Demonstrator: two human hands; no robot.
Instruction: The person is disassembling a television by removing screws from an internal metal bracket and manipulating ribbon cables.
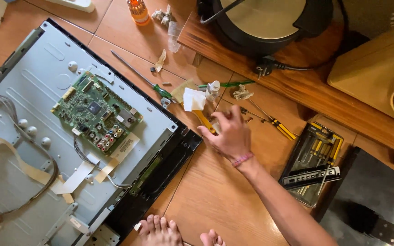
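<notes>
Your right hand (pixel 230 135) has its fingers curled over the yellow handle of a brush (pixel 204 121) lying on the wooden floor (pixel 210 200) — whether they are clamped on it, I cannot tell. The brush's white bristle end sits just beyond, beside a small white bottle (pixel 213 89). A green-handled screwdriver (pixel 143 76) lies near — left of it, the opened television back panel (pixel 33 150) with its green circuit board (pixel 95 111). Your left hand is out of view.

Circuit board (pixel 95 112) on panel (pixel 33 68), tool case (pixel 313 161) right
</notes>
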